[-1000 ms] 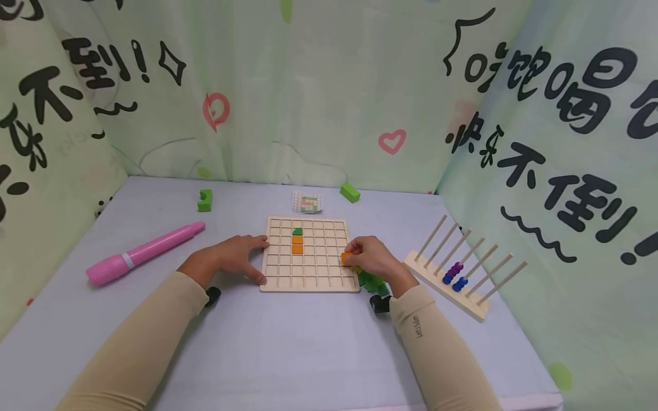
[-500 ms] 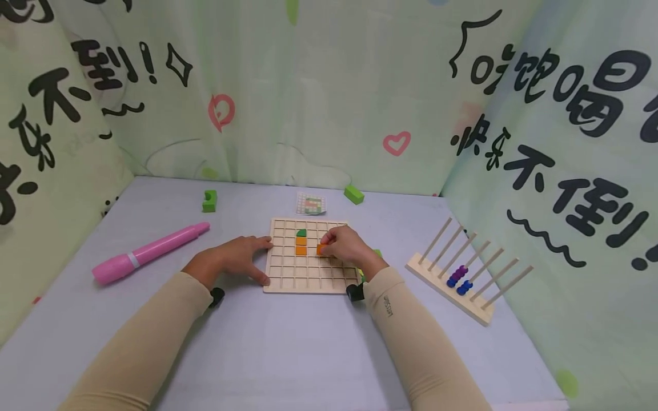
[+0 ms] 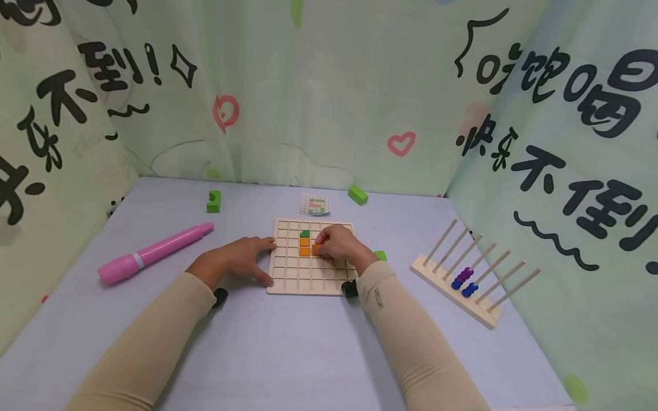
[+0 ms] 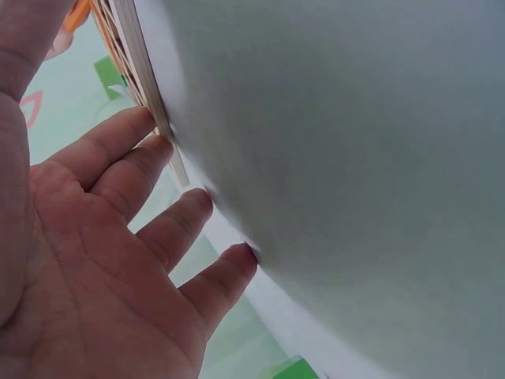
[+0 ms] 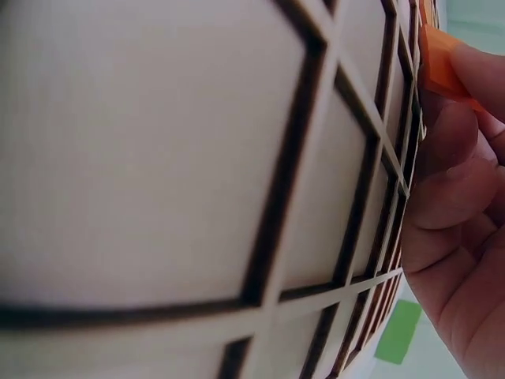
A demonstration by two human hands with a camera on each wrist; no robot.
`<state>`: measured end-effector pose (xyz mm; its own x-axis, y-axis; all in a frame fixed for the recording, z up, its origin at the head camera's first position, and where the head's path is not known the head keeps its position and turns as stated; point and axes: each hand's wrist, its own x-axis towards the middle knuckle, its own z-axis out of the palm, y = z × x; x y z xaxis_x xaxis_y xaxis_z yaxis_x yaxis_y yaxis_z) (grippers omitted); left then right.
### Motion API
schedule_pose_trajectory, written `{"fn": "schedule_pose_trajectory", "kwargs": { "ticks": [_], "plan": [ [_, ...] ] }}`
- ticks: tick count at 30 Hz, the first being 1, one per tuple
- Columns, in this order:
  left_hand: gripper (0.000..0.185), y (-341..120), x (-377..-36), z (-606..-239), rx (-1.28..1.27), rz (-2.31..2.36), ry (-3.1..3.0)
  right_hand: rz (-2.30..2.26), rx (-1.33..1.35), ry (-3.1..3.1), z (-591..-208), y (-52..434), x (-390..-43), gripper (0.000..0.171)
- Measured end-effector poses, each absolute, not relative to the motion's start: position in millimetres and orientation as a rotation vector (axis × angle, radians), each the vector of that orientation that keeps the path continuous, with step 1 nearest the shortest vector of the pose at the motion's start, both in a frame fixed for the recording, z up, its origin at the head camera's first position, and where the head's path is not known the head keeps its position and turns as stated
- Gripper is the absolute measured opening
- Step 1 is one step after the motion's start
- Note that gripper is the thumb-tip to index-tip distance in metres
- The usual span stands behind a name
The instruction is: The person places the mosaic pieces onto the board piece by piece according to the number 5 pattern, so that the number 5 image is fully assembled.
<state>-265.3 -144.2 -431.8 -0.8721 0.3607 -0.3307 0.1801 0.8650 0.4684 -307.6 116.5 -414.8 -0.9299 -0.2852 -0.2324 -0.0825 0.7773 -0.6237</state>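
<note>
A wooden grid board (image 3: 288,274) lies on the table, with two orange square tiles (image 3: 305,246) and a green tile (image 3: 305,233) stacked in one column of its cells. My right hand (image 3: 339,242) pinches another orange tile (image 5: 440,63) between thumb and fingers, right at the board's surface beside the lower orange tile. My left hand (image 3: 241,258) rests at the board's left edge, thumb and fingers spread. In the left wrist view, two fingertips (image 4: 158,146) touch the board's side and the others reach down to the tabletop.
Behind the board lies a small printed grid card (image 3: 315,204). Green blocks (image 3: 358,195) (image 3: 213,202) stand at the back. A pink marker-shaped tube (image 3: 156,253) lies left, a peg rack with beads (image 3: 457,291) right. Green pieces (image 3: 380,255) show past my right wrist.
My right hand has carried the orange tile from the board's right edge leftward to beside the placed orange tiles. The left hand stays at the left edge.
</note>
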Motion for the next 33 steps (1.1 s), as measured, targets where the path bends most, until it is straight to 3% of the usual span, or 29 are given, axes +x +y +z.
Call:
{"fn": "schedule_pose_trajectory", "kwargs": {
  "ticks": [24, 33],
  "plan": [
    [0.107, -142.1, -265.1, -430.1, 0.427, 0.58, 2.62, -0.607, -0.294, 2.77, -410.6, 106.8, -301.0, 0.004],
    [0.107, -143.1, -264.3, -429.0, 0.415, 0.571, 2.629, -0.684, -0.348, 2.757, -404.8, 120.7, -298.6, 0.012]
  ]
}}
